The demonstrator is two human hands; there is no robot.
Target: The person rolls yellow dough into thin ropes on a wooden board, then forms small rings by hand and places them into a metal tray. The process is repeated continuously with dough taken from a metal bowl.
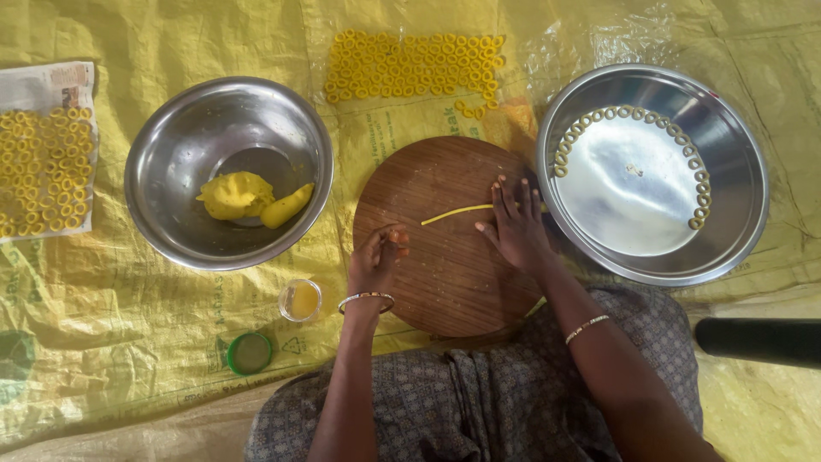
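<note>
On the round wooden board (pixel 445 257) the right hand (pixel 516 224) lies flat with fingers spread, rolling a thin yellow dough strand (pixel 456 213), while the left hand (pixel 379 254) curls loosely beside it, holding nothing I can see; cutting and looping looks next.

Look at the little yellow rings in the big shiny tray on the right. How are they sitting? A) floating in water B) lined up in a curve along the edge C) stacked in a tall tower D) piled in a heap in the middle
B: the yellow rings sit one by one in a curved line just inside the rim of the tray, with its middle almost bare.
</note>
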